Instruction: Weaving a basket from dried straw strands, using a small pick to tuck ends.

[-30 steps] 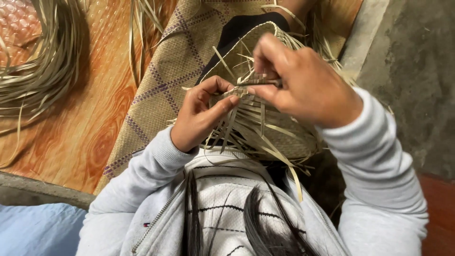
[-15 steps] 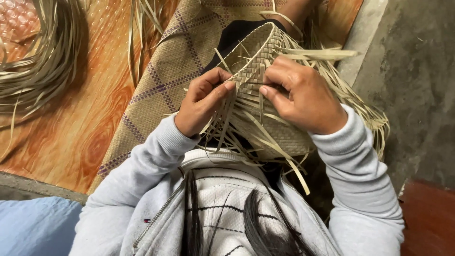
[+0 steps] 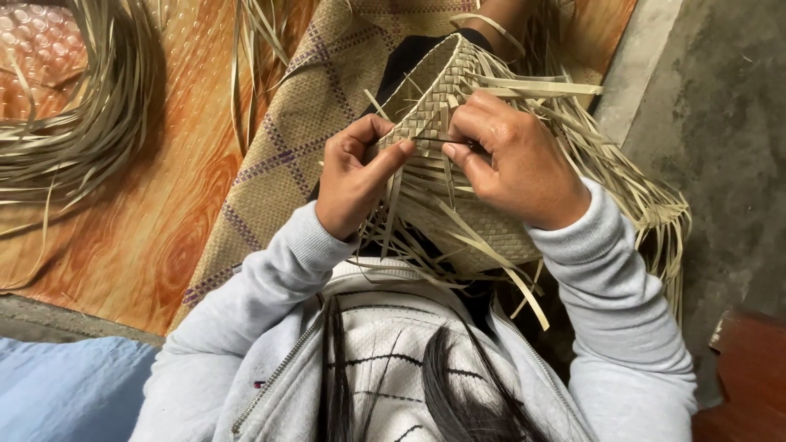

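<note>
On the lap, woven basket (image 3: 458,123) now tipped upright since a moment ago, left hand (image 3: 356,176) and right hand (image 3: 512,160) both pinching one strip (image 3: 442,141) at its rim, weaving continues.

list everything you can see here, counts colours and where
woven basket piece: 1, pale straw, on the lap, loose strips trailing right
loose strip bundle: 1, straw, upper left on the floor
woven mat: 1, tan with purple lines, under the lap
floor covering: 1, orange wood-grain, left
concrete floor: grey, right
blue cloth: 1, lower left
left hand: pinching the woven edge
right hand: gripping strips at that edge
</note>
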